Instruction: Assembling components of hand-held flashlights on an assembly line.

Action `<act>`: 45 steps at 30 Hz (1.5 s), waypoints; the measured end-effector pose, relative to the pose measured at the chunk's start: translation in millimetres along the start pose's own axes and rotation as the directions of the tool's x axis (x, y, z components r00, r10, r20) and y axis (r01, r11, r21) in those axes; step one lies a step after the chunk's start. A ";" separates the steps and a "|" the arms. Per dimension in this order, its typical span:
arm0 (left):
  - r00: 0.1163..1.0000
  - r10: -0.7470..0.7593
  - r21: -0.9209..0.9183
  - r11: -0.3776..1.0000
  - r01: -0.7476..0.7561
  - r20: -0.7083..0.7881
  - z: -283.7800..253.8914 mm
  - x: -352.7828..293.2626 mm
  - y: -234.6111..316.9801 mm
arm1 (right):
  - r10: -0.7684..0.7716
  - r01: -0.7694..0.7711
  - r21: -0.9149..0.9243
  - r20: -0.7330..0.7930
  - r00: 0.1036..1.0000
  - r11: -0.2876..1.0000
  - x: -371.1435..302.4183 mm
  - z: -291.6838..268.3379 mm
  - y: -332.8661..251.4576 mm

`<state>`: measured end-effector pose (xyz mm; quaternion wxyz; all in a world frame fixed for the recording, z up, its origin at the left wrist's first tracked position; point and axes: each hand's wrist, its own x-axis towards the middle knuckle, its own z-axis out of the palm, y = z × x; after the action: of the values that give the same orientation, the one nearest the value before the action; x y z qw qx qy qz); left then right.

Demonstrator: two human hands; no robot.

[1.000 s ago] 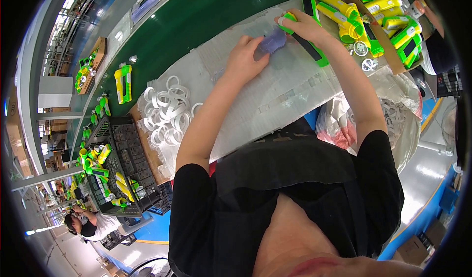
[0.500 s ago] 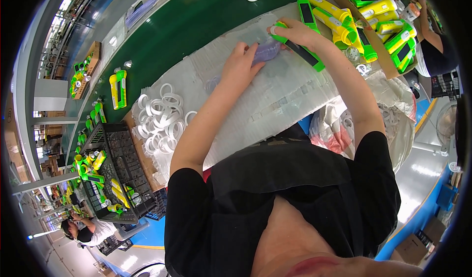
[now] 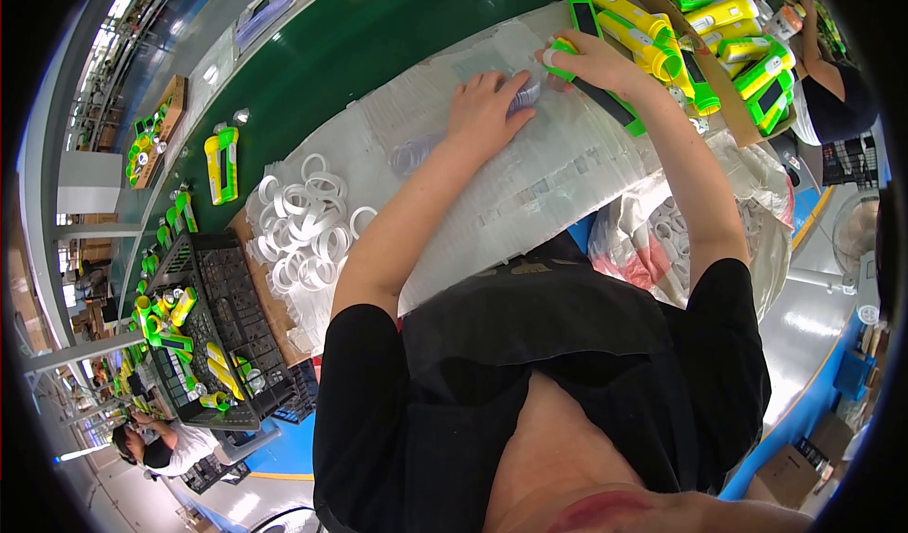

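Over the pale, worn work sheet (image 3: pixel 511 192), my left hand (image 3: pixel 480 112) has its thumb and forefinger around a short stack of clear discs (image 3: pixel 525 93). Its other fingers are spread. My right hand (image 3: pixel 596 65) is closed on a green flashlight (image 3: pixel 615 107) with a dark panel along its side. The flashlight's end, with a whitish rim, pokes out by the thumb; the fingers hide part of the body. Another stack of clear discs (image 3: pixel 416 153) lies left of my left forearm. A heap of white rings (image 3: pixel 307 221) sits at the sheet's left end.
Yellow-green flashlights (image 3: pixel 653 41) lie beyond my right hand, next to a full cardboard box (image 3: pixel 733 107). A black crate (image 3: pixel 241 315) stands at left, a bag of white rings (image 3: pixel 653 240) at right. One flashlight (image 3: pixel 222 166) lies on the green table. Other people work nearby.
My right hand has shifted slightly right with the flashlight. My left hand has moved slightly and its fingers have spread further over the clear discs, less of which shows now.
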<state>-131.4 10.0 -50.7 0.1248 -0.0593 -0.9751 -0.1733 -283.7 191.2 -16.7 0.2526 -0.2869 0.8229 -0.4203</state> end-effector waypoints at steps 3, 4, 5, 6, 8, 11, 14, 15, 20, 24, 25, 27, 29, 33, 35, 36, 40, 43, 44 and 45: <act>0.990 0.003 -0.027 1.000 -0.007 -0.138 -0.7 -8.2 -3.6 | -0.109 0.124 0.074 -0.176 0.978 0.990 -22.4 1.9 -20.7; 0.990 -0.013 -0.020 1.000 0.010 -0.138 -8.0 -11.6 -7.3 | -0.171 0.180 0.018 -0.239 0.956 0.983 -30.8 -1.8 -20.8; 0.980 -0.022 -0.060 0.998 0.011 -0.199 -19.2 -16.9 -14.6 | -0.202 0.250 0.118 -0.318 0.926 0.961 -40.9 4.3 -28.2; 0.965 -0.042 -0.092 0.996 0.019 -0.260 -31.8 -27.9 -27.7 | -0.225 0.327 0.218 -0.389 0.893 0.920 -49.9 13.8 -37.8; 0.959 -0.095 -0.065 0.995 0.080 -0.266 -61.1 -60.6 -58.2 | -0.154 0.284 0.456 -0.302 0.941 0.843 -66.1 23.9 -58.6; 0.979 -0.197 -0.171 0.964 0.202 0.041 -86.3 -90.6 -62.3 | -0.197 0.358 0.605 -0.318 0.927 0.711 -83.0 48.2 -72.2; 0.996 -0.084 -0.072 0.994 0.086 0.038 -70.9 -95.1 -53.0 | -0.229 0.390 0.687 -0.319 0.920 0.613 -88.5 72.7 -70.6; 0.996 -0.081 -0.071 0.994 0.083 0.038 -65.2 -94.7 -51.8 | -0.230 0.391 0.714 -0.316 0.920 0.581 -90.1 79.7 -71.4; 0.985 0.020 0.086 0.996 -0.005 -0.172 -34.7 -96.4 -56.5 | -0.207 0.380 0.739 -0.320 0.925 0.557 -97.4 95.7 -70.0; 0.980 0.039 0.054 0.998 -0.029 -0.194 -23.3 -94.0 -61.8 | -0.191 0.399 0.730 -0.355 0.915 0.555 -103.8 96.4 -68.6; 0.973 0.035 0.020 0.999 -0.031 -0.227 -20.2 -93.0 -62.9 | -0.196 0.405 0.734 -0.359 0.913 0.545 -104.6 97.4 -69.6; 0.966 0.030 -0.016 0.999 -0.035 -0.258 -16.8 -86.3 -58.9 | -0.198 0.411 0.738 -0.363 0.911 0.536 -106.3 100.1 -71.2; 0.967 0.017 -0.102 0.994 -0.044 -0.252 -14.1 -74.7 -50.7 | -0.235 0.436 0.733 -0.368 0.900 0.521 -106.4 103.9 -71.0; 0.964 -0.027 -0.060 0.998 0.011 -0.266 -35.8 -85.2 -48.2 | -0.273 0.471 0.720 -0.383 0.882 0.509 -110.6 109.6 -70.0; 0.974 -0.106 -0.036 0.994 0.101 -0.201 -57.1 -101.9 -60.9 | -0.317 0.494 0.711 -0.380 0.869 0.500 -113.3 110.9 -68.8; 0.975 -0.172 -0.087 0.983 0.161 -0.143 -66.0 -110.7 -61.2 | -0.317 0.493 0.715 -0.379 0.869 0.496 -112.6 113.6 -69.4; 0.976 -0.214 -0.144 0.968 0.207 -0.031 -66.8 -123.4 -68.4 | -0.375 0.479 0.761 -0.330 0.866 0.438 -102.6 129.6 -71.9; 0.977 -0.182 -0.194 0.968 0.158 -0.111 -59.4 -122.9 -69.0 | -0.405 0.461 0.754 -0.281 0.870 0.468 -100.5 138.1 -74.6; 0.978 -0.170 -0.205 0.968 0.143 -0.121 -58.6 -122.9 -71.1 | -0.406 0.460 0.753 -0.279 0.870 0.470 -100.2 140.6 -75.9; 0.979 -0.157 -0.215 0.968 0.127 -0.132 -57.8 -123.2 -73.1 | -0.413 0.446 0.752 -0.253 0.875 0.485 -100.4 143.0 -77.5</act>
<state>-11.6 -87.5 -54.4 0.1772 0.0112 -0.9418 -0.2855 -98.6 144.4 -8.6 0.2243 -0.3329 0.4561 -0.7942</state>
